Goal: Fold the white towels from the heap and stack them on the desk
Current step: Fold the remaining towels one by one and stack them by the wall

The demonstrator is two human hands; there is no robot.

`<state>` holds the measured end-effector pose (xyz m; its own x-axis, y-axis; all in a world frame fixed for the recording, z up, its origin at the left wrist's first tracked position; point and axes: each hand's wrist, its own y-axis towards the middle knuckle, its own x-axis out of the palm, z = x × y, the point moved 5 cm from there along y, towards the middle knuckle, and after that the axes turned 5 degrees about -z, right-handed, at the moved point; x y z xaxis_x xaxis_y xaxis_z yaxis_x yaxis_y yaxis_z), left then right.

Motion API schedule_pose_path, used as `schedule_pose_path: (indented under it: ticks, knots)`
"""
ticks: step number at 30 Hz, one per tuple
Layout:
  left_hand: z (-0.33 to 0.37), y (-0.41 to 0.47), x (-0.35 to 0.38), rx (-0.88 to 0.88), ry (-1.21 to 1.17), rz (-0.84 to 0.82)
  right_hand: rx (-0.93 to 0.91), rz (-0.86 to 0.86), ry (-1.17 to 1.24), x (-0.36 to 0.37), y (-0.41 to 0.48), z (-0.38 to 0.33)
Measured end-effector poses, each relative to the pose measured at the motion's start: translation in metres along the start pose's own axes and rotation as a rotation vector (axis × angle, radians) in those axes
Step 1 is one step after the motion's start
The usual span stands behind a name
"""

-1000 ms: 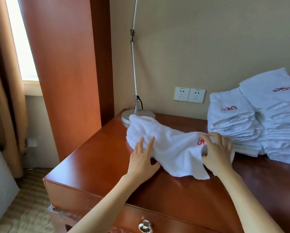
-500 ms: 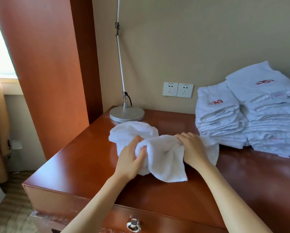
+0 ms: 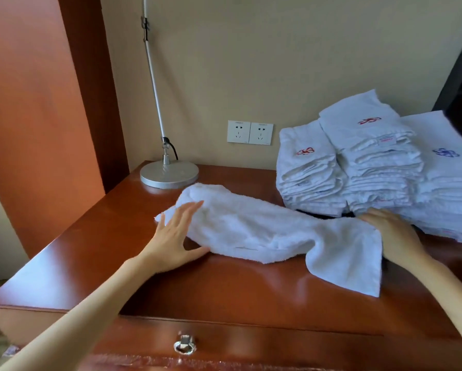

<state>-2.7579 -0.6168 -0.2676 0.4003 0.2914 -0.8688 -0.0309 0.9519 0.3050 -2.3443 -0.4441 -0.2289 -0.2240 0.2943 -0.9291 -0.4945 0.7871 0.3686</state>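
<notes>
On the desk (image 3: 224, 298), we are pressing one towel (image 3: 264, 231), left hand (image 3: 175, 238) and right hand (image 3: 394, 231) spread flat; three stacks (image 3: 363, 172) at two o'clock.

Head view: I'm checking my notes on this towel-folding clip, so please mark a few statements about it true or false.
1. The left hand touches the towel with straight fingers. True.
2. The lamp stands on the towel. False: its base stands on the desk, behind the towel.
3. Folded stacks sit on the desk's right side. True.
4. Every stack's top logo is red. False: the rightmost logo is blue.
5. The right hand rests open at the towel's right end. True.
</notes>
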Motion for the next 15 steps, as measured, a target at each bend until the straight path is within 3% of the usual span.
schedule_pose_path:
  ticks: [2, 6, 10, 13, 15]
  knots:
    - [0.012, 0.014, 0.01, 0.027, 0.151, -0.085, 0.133, -0.064, -0.049, -0.008, -0.015, 0.039]
    - [0.043, 0.045, 0.024, 0.053, 0.267, -0.058, 0.342, -0.35, -0.056, -0.012, -0.049, 0.099]
    - [0.059, 0.068, 0.042, -0.026, 0.321, -0.145, 0.282, -0.374, 0.082, -0.033, -0.062, 0.076]
    - [0.057, 0.077, 0.043, -0.049, 0.282, -0.107, 0.175, -0.342, 0.071, -0.033, -0.058, 0.053]
    - [0.059, 0.08, 0.037, -0.042, 0.273, -0.066, 0.252, -0.413, 0.052, -0.024, -0.056, 0.054]
